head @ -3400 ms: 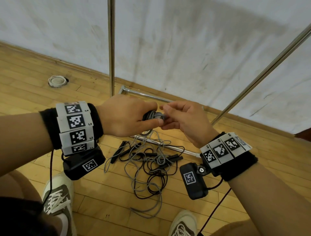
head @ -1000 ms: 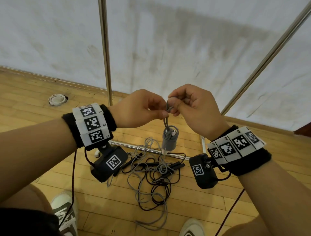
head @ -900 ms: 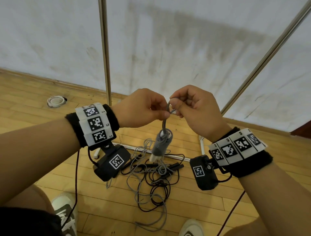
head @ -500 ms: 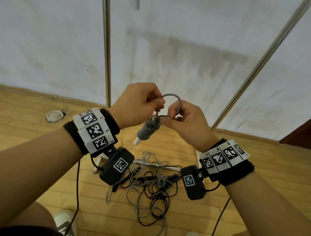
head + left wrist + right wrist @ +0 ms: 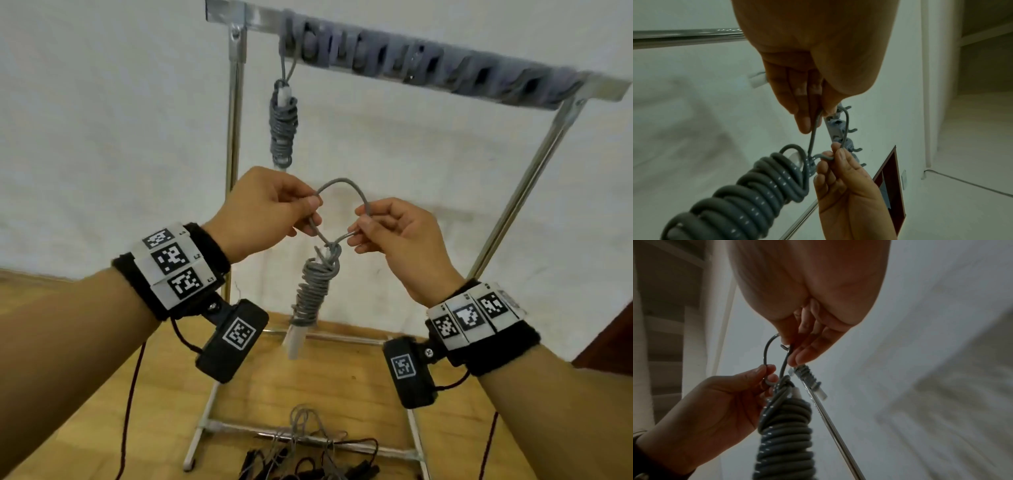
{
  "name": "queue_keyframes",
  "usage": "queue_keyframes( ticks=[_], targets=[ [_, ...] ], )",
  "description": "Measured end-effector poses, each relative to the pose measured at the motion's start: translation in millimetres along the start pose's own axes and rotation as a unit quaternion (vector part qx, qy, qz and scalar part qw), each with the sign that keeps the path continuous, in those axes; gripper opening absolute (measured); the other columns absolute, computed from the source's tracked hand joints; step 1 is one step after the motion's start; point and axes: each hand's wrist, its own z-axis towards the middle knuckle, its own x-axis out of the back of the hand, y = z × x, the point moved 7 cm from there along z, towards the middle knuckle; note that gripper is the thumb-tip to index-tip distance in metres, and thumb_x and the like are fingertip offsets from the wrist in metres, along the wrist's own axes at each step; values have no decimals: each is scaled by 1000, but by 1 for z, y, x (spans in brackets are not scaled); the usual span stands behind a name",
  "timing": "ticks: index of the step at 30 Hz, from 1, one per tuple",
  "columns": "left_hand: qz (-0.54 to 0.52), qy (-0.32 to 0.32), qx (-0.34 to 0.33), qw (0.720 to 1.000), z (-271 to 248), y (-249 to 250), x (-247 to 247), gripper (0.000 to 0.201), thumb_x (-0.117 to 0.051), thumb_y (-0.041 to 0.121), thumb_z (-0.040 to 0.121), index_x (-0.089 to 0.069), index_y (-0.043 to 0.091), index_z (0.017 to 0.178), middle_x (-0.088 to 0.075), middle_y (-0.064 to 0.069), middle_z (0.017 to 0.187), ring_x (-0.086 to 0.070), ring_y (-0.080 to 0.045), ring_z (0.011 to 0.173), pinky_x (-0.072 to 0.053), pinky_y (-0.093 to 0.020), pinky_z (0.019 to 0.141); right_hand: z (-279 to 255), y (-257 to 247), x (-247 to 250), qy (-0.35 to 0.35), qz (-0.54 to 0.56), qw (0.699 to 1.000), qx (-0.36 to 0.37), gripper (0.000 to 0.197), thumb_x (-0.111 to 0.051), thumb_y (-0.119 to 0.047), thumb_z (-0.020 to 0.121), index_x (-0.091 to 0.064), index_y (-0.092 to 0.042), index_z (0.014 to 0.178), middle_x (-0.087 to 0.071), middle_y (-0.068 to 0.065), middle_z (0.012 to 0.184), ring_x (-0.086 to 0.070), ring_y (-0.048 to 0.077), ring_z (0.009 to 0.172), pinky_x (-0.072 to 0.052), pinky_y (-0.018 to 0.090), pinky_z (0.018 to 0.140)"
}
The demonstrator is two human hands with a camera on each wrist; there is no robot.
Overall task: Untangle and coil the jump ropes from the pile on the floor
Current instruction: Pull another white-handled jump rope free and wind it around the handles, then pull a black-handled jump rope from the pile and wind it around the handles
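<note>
Counts — ropes, hands, rack, wearables

Two coiled grey jump ropes: one held up (image 5: 313, 291), one hanging from the hook bar (image 5: 283, 130). One tangled pile (image 5: 308, 455) on the floor — rope count there unreadable. Two hands: left (image 5: 270, 212), right (image 5: 400, 240). One metal rack (image 5: 234, 137). Two marker wristbands (image 5: 174, 263) (image 5: 474, 315), two black wrist cameras (image 5: 233, 339) (image 5: 409, 371).

Silver metal rack frame (image 5: 234, 144) upright at 12 o'clock against stained white wall (image 5: 102, 120); grey hook strip (image 5: 428, 65) along its top bar. Wooden plank floor (image 5: 342, 377) beneath.
</note>
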Motion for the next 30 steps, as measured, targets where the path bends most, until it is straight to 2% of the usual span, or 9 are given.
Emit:
queue_keyframes(
  ticks=[8,13,17,20,22,24,26,28,30],
  targets=[
    [-8,63,-35,997,88,74,48,10,-66,10,90,-75,6,85,-76,-4,73,-74,-18,70,-58,-30,66,95,-84,7,53,-19,995,85,7,-60,-8,95,-67,-5,96,-72,5,73,-69,18,66,-59,28,65],
    [0,123,-59,991,135,96,65,14,-67,10,88,-72,13,75,-75,-6,70,-74,-17,67,-52,-18,53,152,-112,10,80,-56,989,115,11,-57,-12,97,-63,-14,88,-72,2,72,-70,16,65,-59,30,66],
    [51,148,-54,986,164,87,65,17,-67,13,88,-72,15,72,-74,-5,67,-74,-15,65,-56,-25,57,182,-102,6,91,-113,984,105,19,-53,-13,99,-61,-16,82,-70,4,73,-68,11,60,-58,27,62],
    [131,139,-53,980,174,69,59,19,-66,14,86,-74,13,69,-74,-3,64,-72,-10,62,-59,-27,65,193,-77,4,88,-140,983,74,13,-55,-12,98,-63,-11,89,-69,4,73,-66,9,56,-57,25,60],
    [195,129,-63,970,175,60,52,19,-66,18,86,-74,18,68,-73,2,61,-70,-3,60,-59,-25,70,195,-60,3,82,-157,983,57,11,-56,-13,97,-66,-8,94,-71,6,75,-68,12,59,-56,28,62],
    [216,120,-71,966,174,56,46,15,-66,21,88,-72,21,73,-73,3,64,-69,-1,60,-59,-27,72,193,-50,0,71,-156,983,61,9,-57,-14,96,-66,-14,93,-71,4,76,-69,14,63,-58,31,66],
    [220,112,-79,966,172,56,43,10,-67,22,89,-74,17,83,-75,2,71,-71,-3,63,-60,-31,75,190,-49,-4,59,-166,981,78,11,-58,-14,95,-64,-21,89,-71,2,76,-69,13,66,-58,32,71],
    [230,128,-86,961,167,59,42,16,-69,28,87,-73,15,96,-75,3,82,-70,-4,72,-58,-27,78,187,-51,-4,58,-173,980,81,11,-59,-12,93,-63,-23,92,-71,0,79,-70,12,71,-59,35,75],
    [224,164,-96,956,156,64,41,29,-72,38,84,-67,18,105,-68,7,92,-64,-4,79,-52,-20,75,180,-53,2,74,-172,980,73,12,-65,-17,89,-63,-23,99,-71,-3,83,-70,11,77,-59,39,80]
  ],
)
